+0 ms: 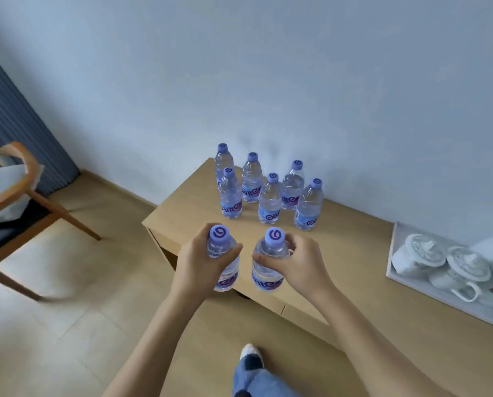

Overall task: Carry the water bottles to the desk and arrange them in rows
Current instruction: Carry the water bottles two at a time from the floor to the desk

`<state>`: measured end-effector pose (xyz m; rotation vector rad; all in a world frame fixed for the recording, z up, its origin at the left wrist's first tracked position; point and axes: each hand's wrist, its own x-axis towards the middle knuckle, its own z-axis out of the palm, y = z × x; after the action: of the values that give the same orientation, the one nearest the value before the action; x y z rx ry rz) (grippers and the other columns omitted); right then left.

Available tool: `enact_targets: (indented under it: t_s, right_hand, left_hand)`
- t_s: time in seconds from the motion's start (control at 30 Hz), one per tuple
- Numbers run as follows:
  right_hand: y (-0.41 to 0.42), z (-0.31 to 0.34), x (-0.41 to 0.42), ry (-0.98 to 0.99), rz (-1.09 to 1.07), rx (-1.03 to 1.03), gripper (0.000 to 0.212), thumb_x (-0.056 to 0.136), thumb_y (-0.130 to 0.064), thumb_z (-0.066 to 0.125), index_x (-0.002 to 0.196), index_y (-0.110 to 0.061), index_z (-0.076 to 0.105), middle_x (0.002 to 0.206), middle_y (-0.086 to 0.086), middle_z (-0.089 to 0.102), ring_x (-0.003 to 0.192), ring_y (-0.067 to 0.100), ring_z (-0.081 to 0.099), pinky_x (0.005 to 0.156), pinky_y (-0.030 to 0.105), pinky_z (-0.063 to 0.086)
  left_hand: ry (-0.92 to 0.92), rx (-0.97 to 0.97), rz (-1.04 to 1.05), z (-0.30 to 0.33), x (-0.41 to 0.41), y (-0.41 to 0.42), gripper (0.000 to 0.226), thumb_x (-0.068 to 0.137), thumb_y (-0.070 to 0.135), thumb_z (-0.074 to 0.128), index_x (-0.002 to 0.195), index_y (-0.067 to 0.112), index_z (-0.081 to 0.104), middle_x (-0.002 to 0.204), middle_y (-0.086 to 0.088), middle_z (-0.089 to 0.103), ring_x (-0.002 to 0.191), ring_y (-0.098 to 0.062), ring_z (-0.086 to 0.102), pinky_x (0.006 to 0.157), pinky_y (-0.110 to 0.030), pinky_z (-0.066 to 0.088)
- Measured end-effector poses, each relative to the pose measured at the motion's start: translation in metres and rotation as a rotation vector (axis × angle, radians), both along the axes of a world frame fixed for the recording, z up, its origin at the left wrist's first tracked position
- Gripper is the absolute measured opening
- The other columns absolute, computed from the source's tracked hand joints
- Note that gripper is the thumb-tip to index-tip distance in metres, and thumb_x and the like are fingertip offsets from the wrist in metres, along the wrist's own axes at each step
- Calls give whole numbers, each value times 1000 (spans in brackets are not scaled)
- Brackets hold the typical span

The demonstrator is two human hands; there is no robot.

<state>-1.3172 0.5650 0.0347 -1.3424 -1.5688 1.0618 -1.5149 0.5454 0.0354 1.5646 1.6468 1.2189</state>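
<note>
Several clear water bottles [269,200] with purple caps and blue labels stand upright in two rows at the far left end of the light wooden desk [351,245], close to the wall. My left hand [195,260] grips one more bottle [223,259] by its upper body, near the desk's front left corner. My right hand [299,262] grips another bottle [268,262] just beside it, fingers around the shoulder below the cap. Both held bottles are upright and sit in front of the standing rows, over the desk's near edge.
A white tray [411,290] with white lidded cups lies on the desk at the right. A wooden chair [16,196] with a dark seat stands on the floor at the left, by a grey curtain. My foot [249,353] shows below the desk edge.
</note>
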Motion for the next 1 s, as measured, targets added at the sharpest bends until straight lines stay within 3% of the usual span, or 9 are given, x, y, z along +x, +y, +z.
enact_targets:
  t_s: [0.2,0.37,0.53,0.73,0.83,1.0]
  right_hand:
    - [74,-22,-2,-9,-89,-50,32,65,-26,88,79,-46,67,82,-17,72,71,-5,64,65,7,47]
    - [121,-46,2,-49,-186,-161,31,65,-22,89,78,-37,65,83,-22,71,77,-1,66,68,11,48]
    - [140,-64,-1,-35,-321,-197,34,66,-18,88,81,-36,64,80,-28,69,74,-9,63,67,5,45]
    - [148,-75,-8,-59,-444,-203,41,67,-15,90,82,-39,59,82,-37,66,77,-14,61,69,4,44]
    - [148,-81,-10,-49,-508,-201,42,68,-15,89,83,-39,58,83,-34,67,78,-14,61,71,4,44]
    - [147,-86,-7,-42,-533,-243,48,67,-13,90,91,-38,56,88,-19,67,83,-14,60,73,4,43]
  left_hand:
    - [-15,-78,-108,-32,1,87,27,74,35,80,86,34,56,78,17,67,69,1,62,62,-11,46]
    - [-37,-147,-114,-65,2,141,34,66,47,76,83,29,53,72,13,63,67,-6,60,65,-30,50]
    - [14,-177,-148,-93,4,183,37,65,49,76,80,29,48,70,9,58,61,-8,52,58,-27,46]
    - [49,-214,-241,-111,8,207,38,66,51,76,83,33,47,77,11,58,68,-12,57,64,-40,52]
    - [40,-232,-252,-114,7,209,35,65,50,75,82,37,48,80,13,60,71,-9,61,65,-37,54]
    - [55,-248,-287,-108,10,215,35,63,49,73,79,39,44,79,13,58,70,-3,58,58,-14,44]
